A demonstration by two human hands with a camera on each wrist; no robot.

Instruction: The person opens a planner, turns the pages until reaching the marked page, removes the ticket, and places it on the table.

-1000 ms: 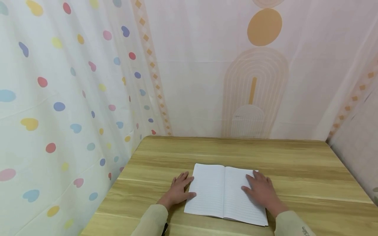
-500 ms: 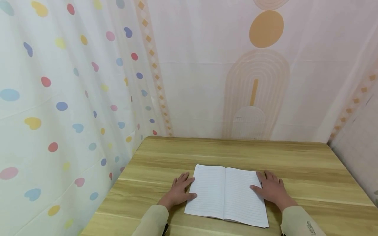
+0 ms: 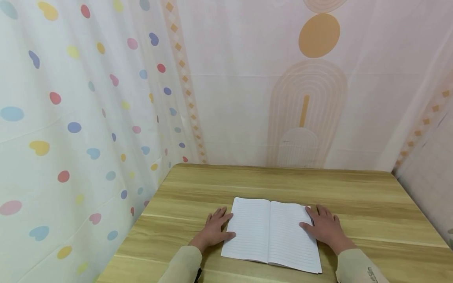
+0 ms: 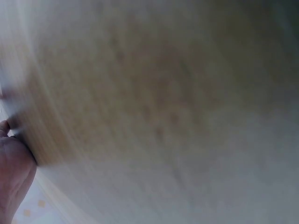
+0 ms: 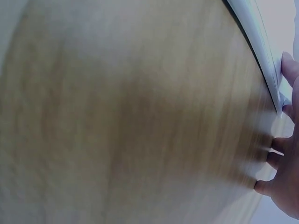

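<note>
A notebook (image 3: 249,232) lies spread at its middle on the wooden table, with two blank lined pages facing up. My left hand (image 3: 213,231) rests at its left edge, thumb and index fingertip touching the left page and the other fingers on the wood. At the right edge is my right hand (image 3: 325,228), its thumb on the right page and its index finger by the upper right corner. In the right wrist view, the notebook's layered page edges (image 5: 266,51) show beside the thumb, and the other fingertips touch the table. The left wrist view catches only part of the left hand (image 4: 16,172).
The wooden table (image 3: 283,181) reaches back to a pale curtain (image 3: 230,98) with an arch print. Along the left hangs a white curtain (image 3: 81,98) with coloured dots. A light patterned surface (image 3: 431,169) borders the right side.
My right hand has slid right, from over the right page to its outer edge, and its index finger has since shifted slightly at the corner. The left hand stays in place.
</note>
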